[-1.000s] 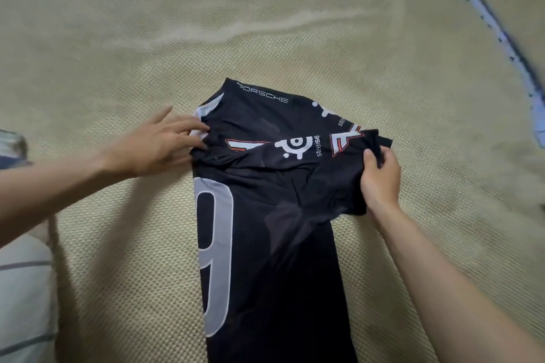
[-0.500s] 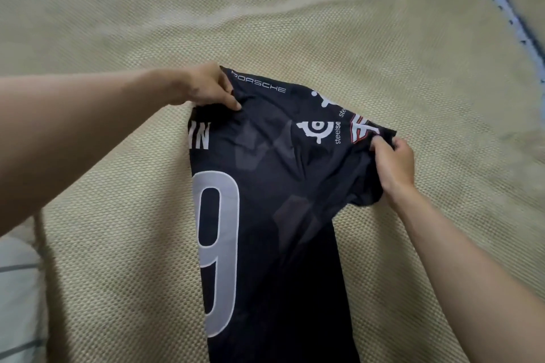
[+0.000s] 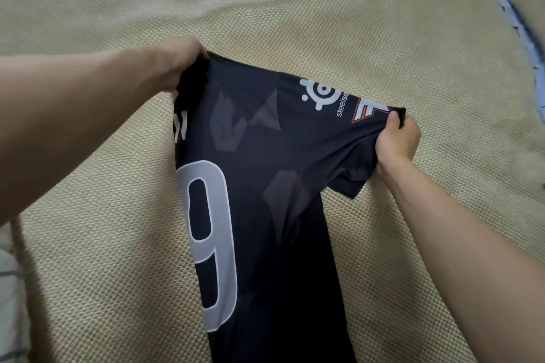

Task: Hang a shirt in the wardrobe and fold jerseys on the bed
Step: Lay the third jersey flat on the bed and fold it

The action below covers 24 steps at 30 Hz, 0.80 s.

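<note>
While I keep my left hand (image 3: pixel 180 63) pinched on the jersey (image 3: pixel 265 186) collar and my right hand (image 3: pixel 398 141) on its sleeve, lifted over the bed (image 3: pixel 118 244), slack fabric could bunch and skew the fold.

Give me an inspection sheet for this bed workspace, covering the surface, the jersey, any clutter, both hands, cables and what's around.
Surface: beige woven mat on the bed, rippled toward the far side.
Job's things: black jersey with a large grey number 9, folded lengthwise into a narrow strip, one short sleeve spread to the right, shoulder end held by both hands; no shirt or wardrobe in view.
Clutter: nothing seen.
Hands: left hand closed on the jersey's shoulder corner; right hand pinching the sleeve hem.
Cables: nothing seen.
Surroundings: pale striped fabric at the lower left edge; light blue patterned trim along the upper right.
</note>
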Each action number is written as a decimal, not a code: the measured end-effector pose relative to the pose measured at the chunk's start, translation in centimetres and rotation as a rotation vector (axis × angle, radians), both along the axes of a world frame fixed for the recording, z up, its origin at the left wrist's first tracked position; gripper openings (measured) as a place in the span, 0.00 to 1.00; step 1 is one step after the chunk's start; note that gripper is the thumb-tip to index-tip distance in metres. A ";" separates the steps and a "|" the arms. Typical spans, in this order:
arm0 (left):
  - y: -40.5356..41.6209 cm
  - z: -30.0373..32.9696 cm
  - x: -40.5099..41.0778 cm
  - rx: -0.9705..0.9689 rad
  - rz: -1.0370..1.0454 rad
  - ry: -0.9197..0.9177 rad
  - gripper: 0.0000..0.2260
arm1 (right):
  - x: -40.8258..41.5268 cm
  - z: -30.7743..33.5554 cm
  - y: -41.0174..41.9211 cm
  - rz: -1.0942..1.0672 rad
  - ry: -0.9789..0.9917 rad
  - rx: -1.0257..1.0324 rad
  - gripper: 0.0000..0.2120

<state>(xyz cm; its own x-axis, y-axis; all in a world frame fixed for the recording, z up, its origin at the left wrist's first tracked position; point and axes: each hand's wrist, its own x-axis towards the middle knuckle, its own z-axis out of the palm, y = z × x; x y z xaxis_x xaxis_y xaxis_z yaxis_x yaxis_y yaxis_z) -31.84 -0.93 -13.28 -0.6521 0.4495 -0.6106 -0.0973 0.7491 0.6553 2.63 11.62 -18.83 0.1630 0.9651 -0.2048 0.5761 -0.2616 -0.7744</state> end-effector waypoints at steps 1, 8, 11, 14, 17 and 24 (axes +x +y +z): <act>0.2 -0.2 0.1 -0.023 -0.001 0.051 0.05 | -0.2 -0.1 -0.1 -0.008 -0.016 -0.027 0.14; 0.5 -1.4 0.3 -0.125 -0.011 0.241 0.11 | -1.1 0.4 -0.7 0.058 -0.102 -0.106 0.13; 0.2 -1.5 0.3 -0.132 -0.059 0.270 0.15 | -0.4 2.3 -2.5 0.161 -0.006 -0.127 0.17; 0.0 -1.4 0.5 -0.096 -0.138 0.326 0.11 | 2.1 2.7 -4.7 0.372 -0.030 -0.143 0.27; -0.5 -1.6 0.5 -0.072 -0.181 0.392 0.14 | 4.0 2.1 -5.1 0.420 -0.052 -0.172 0.30; -6.2 0.3 5.7 -0.052 -0.487 0.954 0.20 | 5.7 1.5 -6.2 0.281 -0.116 -0.143 0.25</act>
<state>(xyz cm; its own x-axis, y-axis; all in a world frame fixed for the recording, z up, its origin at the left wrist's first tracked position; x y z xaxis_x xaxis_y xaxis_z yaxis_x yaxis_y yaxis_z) -26.18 -7.13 -12.98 -0.6276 0.7779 0.0308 0.7548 0.5984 0.2686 8.30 5.44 -17.32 -0.0748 0.9384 -0.3373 0.7235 -0.1817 -0.6660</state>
